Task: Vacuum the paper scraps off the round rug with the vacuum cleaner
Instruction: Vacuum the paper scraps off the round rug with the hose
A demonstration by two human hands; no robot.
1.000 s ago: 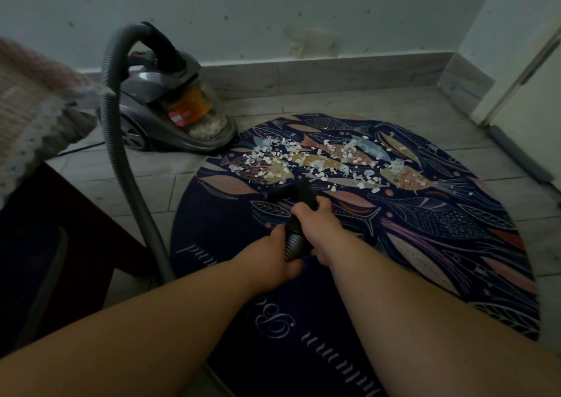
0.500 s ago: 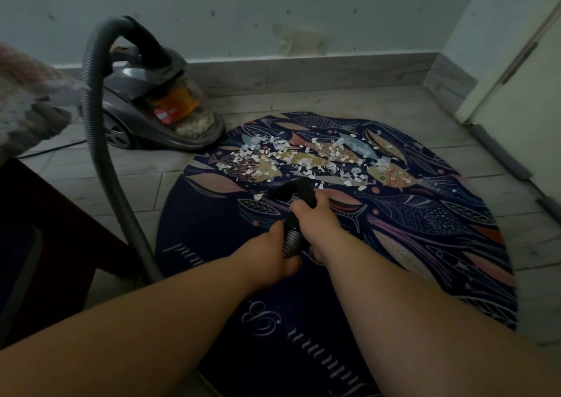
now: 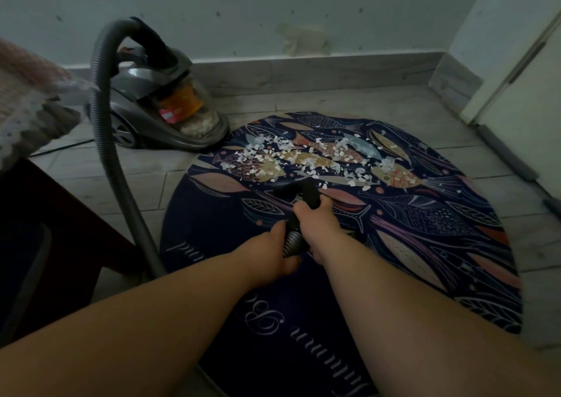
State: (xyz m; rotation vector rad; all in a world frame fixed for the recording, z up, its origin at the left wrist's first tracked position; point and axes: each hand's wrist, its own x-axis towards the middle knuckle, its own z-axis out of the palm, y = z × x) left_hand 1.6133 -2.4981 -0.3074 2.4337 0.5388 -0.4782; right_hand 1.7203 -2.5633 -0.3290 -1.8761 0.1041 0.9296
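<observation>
While the head camera looks down, hands: left hand (image 3: 270, 254) clamps the ribbed hose (image 3: 292, 241), right hand (image 3: 318, 223) grips the black nozzle (image 3: 306, 191).
Scraps: paper scraps (image 3: 288, 158) lie on the round rug (image 3: 425, 244), far half, just beyond the nozzle.
Handling: scraps likely light, flighty; nozzle stiff, hose springy, best held where both meet.

Paper scraps (image 3: 303, 156) on rug (image 3: 425, 244), nozzle (image 3: 306, 193) perhaps just before them, vacuum (image 3: 145, 114) behind-left

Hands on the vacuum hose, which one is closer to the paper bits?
The right hand, gripping the black nozzle just short of the paper scraps; the left hand holds the ribbed grey hose further back.
</observation>
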